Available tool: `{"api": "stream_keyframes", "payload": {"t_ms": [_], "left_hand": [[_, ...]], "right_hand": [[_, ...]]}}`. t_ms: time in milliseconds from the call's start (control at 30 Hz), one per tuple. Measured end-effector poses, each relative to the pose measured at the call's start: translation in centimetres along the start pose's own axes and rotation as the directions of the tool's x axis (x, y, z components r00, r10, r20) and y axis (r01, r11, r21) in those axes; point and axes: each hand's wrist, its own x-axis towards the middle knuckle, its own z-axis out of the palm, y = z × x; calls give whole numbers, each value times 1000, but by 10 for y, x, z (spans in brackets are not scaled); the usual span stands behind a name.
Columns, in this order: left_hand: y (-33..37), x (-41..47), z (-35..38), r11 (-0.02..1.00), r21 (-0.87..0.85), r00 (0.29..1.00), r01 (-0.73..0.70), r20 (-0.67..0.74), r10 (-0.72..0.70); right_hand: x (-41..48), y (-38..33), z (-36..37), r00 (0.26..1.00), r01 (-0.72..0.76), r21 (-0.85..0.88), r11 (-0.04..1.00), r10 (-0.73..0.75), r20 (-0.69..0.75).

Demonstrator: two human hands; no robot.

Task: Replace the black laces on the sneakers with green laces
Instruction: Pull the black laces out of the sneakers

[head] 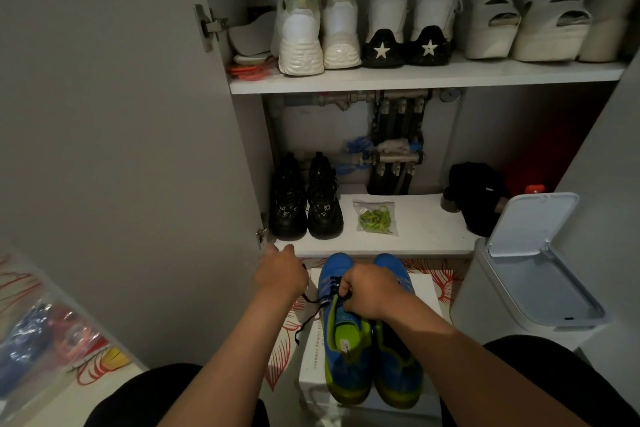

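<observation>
Two blue sneakers with lime-green trim stand side by side on a white box (426,291) in front of me. The left sneaker (341,347) has a black lace (306,317) hanging loose off its left side. My left hand (280,276) grips that lace and holds it out to the left. My right hand (369,291) is curled over the tongue area of the left sneaker, pinching the lacing there. The right sneaker (398,374) is partly hidden under my right forearm. A clear bag of green laces (375,218) lies on the lower cabinet shelf (426,236).
Black sneakers (304,204) stand at the left of the lower shelf and a black bag (476,194) at its right. White shoes (367,24) line the upper shelf. A white bin with its lid up (533,267) is at the right. The open cabinet door (121,149) is at the left.
</observation>
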Motion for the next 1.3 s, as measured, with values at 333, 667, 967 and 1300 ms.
{"api": "stream_keyframes", "payload": {"t_ms": [333,667,967,1300], "left_hand": [[7,-27,7,921,-201,894,-333,242,376],[2,-39,28,899,-323,900,-295,224,375],[5,-37,34,865,-353,887,-355,163,431],[14,-20,39,869,-333,914,-366,45,403]], "right_hand": [[5,-20,3,1000,11,-233,972,-12,-2],[2,-19,1,996,-88,-63,994,88,-2],[-6,1,-7,937,-228,257,939,283,-204],[-7,3,-6,994,60,198,978,-40,-101]]}}
